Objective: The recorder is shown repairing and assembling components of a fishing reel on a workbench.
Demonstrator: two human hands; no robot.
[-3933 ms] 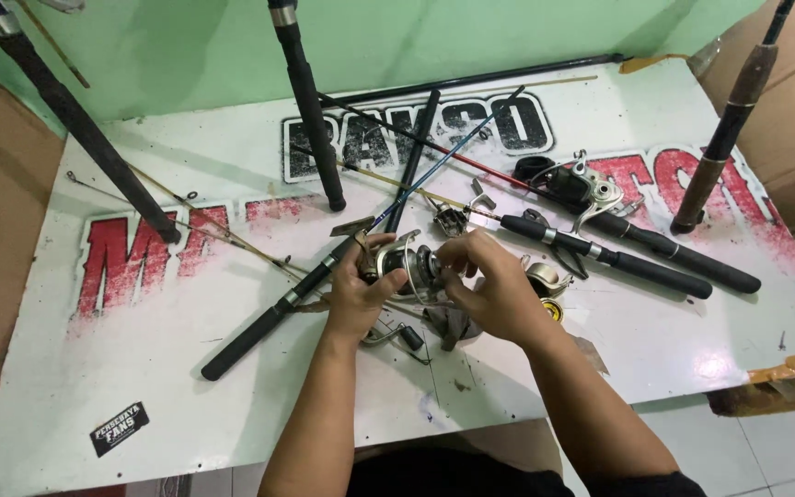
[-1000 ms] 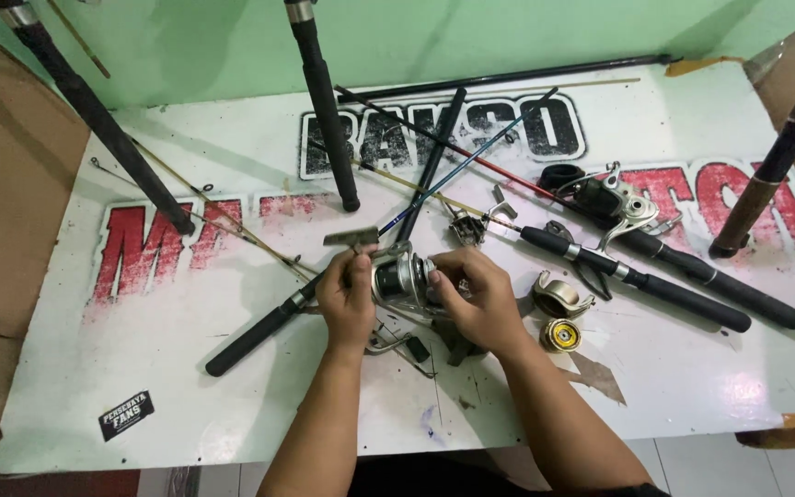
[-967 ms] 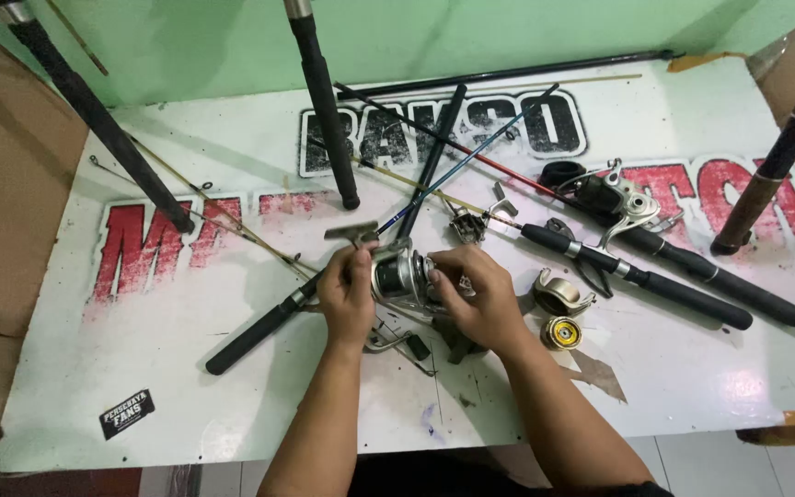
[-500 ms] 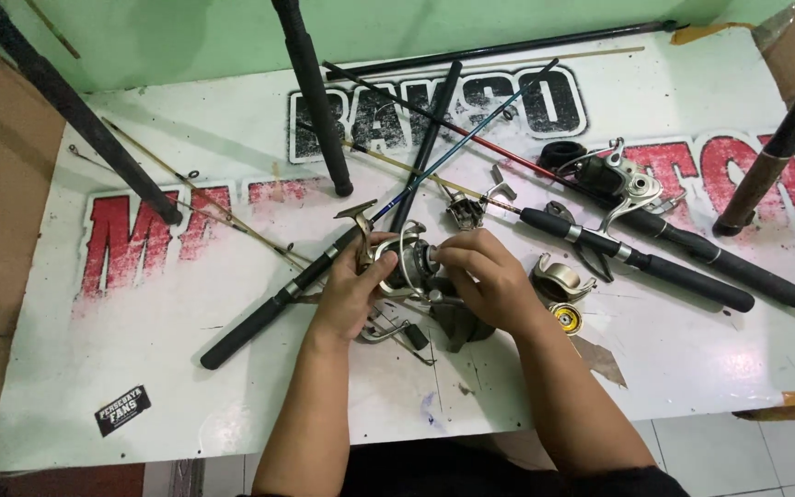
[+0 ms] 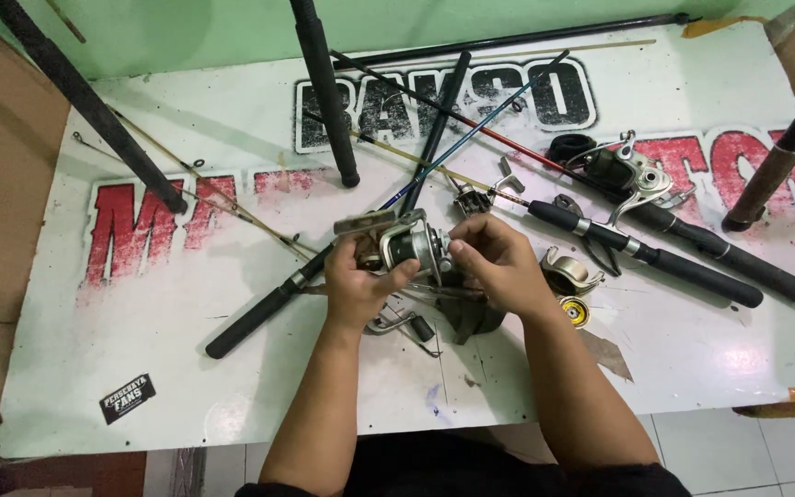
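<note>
At the centre of the frame, a silver spinning reel point(image 5: 411, 244) is held just above the white table point(image 5: 140, 350), the left hand point(image 5: 361, 281) closed around its body and the right hand point(image 5: 499, 267) pinching the spool's front edge. Doing this well probably means a steady left grip and small right-hand turns. Dark fishing rods point(image 5: 618, 239) fan around; small parts under the hands are hidden

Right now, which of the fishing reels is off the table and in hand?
The silver-and-dark reel, held between the left hand and right hand. The other reel sits mounted on a black rod on the table.
</note>
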